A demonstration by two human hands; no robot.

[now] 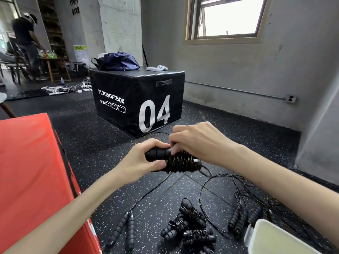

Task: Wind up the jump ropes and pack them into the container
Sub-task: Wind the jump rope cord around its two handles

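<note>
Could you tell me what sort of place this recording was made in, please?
Most likely a gym or training studio. A black plyo box marked PLYOSOFTBOX 04 stands on speckled rubber flooring, a red padded box sits nearby, and several jump ropes lie on the floor.

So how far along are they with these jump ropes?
Partway. A few wound ropes lie bundled on the floor. The left hand grips the handles of another rope while the right hand wraps its cord. Two loose ropes remain unwound, and the container appears to hold nothing yet.
</note>
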